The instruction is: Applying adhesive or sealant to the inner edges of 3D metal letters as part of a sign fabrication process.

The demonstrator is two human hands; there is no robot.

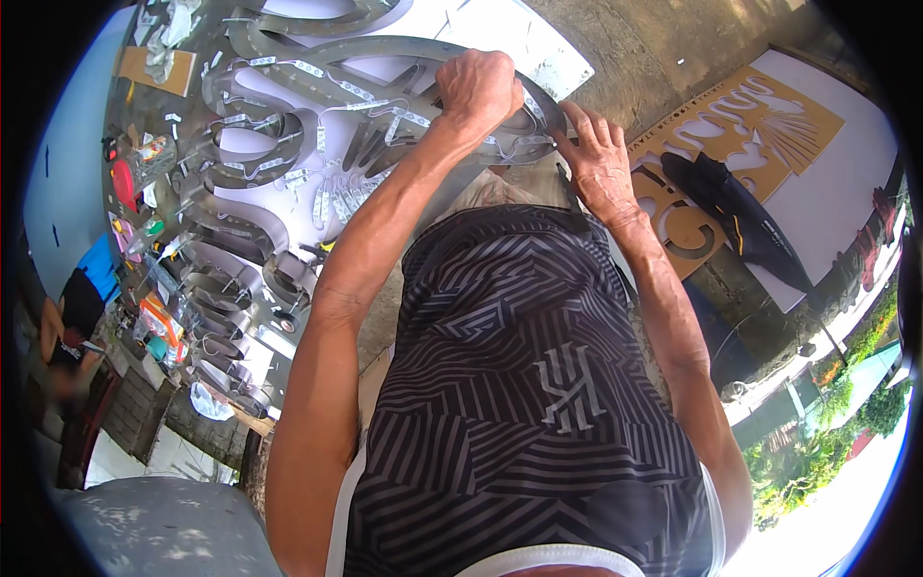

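A large curved grey sign frame [385, 48] lies in front of me, with strings of white LED modules [351, 88] running along its channels. My left hand [478, 88] is closed in a fist over the frame's upper right part; whatever its fingers hold is hidden. At the frame's right end is my right hand [598, 162], thumb and fingers about the rim. Several loose LED modules [332, 207] hang in a cluster below the left part of the frame.
More grey curved sign pieces [226, 288] crowd the left side, among tools and bags. On the right, a brown cut-out board [716, 154] lies on a white sheet, with a black elongated bag [740, 221] over it. Another person [77, 308] is at the far left.
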